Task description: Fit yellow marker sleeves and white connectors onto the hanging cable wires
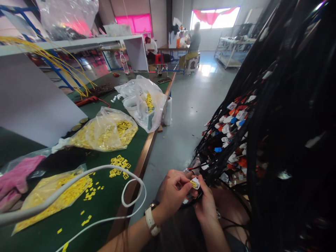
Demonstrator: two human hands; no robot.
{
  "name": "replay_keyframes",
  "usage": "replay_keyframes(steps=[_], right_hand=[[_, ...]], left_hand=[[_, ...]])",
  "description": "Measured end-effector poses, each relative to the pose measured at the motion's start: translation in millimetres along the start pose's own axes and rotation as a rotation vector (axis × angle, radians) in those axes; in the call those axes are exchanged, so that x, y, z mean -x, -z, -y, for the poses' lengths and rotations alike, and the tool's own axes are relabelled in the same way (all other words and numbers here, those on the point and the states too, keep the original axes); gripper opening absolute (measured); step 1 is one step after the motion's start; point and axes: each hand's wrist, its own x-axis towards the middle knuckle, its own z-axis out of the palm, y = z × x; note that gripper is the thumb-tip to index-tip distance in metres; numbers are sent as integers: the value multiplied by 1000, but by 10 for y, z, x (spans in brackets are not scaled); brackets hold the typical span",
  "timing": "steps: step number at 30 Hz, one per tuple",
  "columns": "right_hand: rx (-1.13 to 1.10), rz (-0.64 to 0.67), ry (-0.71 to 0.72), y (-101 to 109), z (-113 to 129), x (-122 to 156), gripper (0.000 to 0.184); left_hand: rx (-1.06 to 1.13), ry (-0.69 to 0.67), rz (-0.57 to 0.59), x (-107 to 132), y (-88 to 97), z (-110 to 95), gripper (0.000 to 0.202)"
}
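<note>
My left hand (176, 191) is closed in a pinch on a small yellow plastic clip (193, 184), which sits against the face of a white connector (196, 181). Wrapped around that connector from the other side is my right hand (206, 200). Whether the clip is fully seated I cannot tell. Black wires run from near the connector into a thick hanging bundle of black cables (236, 77) on the right. Many white, orange and blue connectors (232, 127) dangle from that bundle.
Left of me, a green-topped table (105, 196) with a wooden edge carries a loose pile of yellow clips (120, 166), bags of yellow parts (105, 131), and a pink glove (19, 176). A white cable (78, 178) loops across. Two people sit at the back.
</note>
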Motion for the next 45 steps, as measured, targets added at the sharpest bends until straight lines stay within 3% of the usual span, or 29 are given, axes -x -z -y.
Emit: replay_keyframes(steps=[5, 13, 22, 29, 33, 45], right_hand=[[6, 7, -16, -35, 19, 27, 33], [22, -27, -2, -59, 9, 46, 39], [53, -67, 2, -100, -10, 76, 40], [60, 3, -11, -74, -12, 65, 37], [40, 14, -27, -44, -16, 70, 38], [-17, -24, -111, -83, -9, 135, 38]], left_hand=[[211, 148, 66, 16, -22, -43, 25], [-7, -69, -41, 39, -12, -70, 16], [21, -33, -35, 24, -22, 14, 21], [272, 237, 56, -27, -25, 51, 36], [469, 353, 208, -50, 15, 40, 48], [501, 299, 471, -54, 86, -11, 71]])
